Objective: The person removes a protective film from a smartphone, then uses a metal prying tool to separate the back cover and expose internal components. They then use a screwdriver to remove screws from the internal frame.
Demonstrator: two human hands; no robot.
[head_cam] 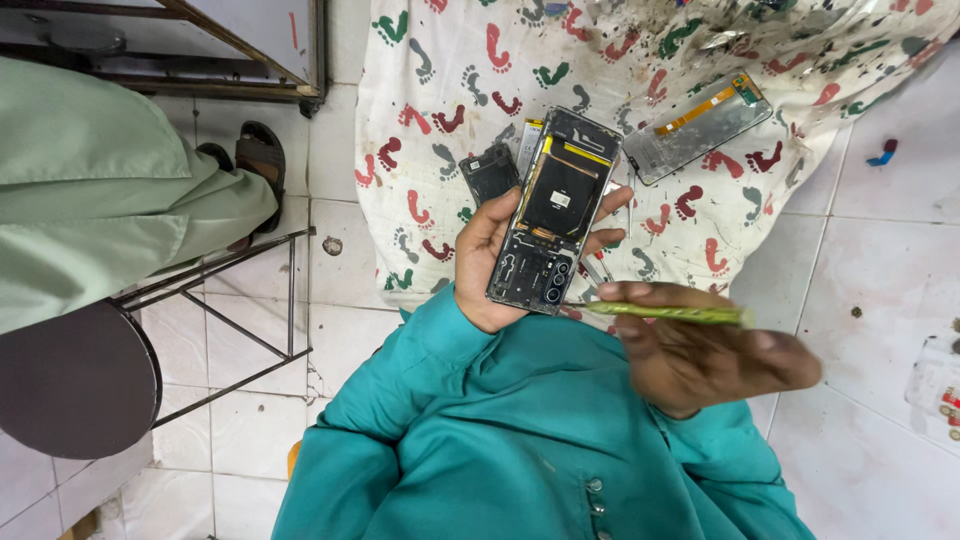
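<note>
— Teal sleeves. What's in the left hand (490,262)?

— An opened phone (553,212), cradled between thumb and fingers (612,200). The right hand (700,350) pinches a green tool (672,313) just below it.

— Risks?

— That hand looks blurred; a hasty poke could probably scratch the exposed parts or tip the phone onto the cloth (440,60).

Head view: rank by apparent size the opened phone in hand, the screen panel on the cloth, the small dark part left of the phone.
1. Opened phone, though it is held nearer the camera.
2. Screen panel, so its gap to the phone is unsure.
3. Small dark part, clearly smallest.
</note>
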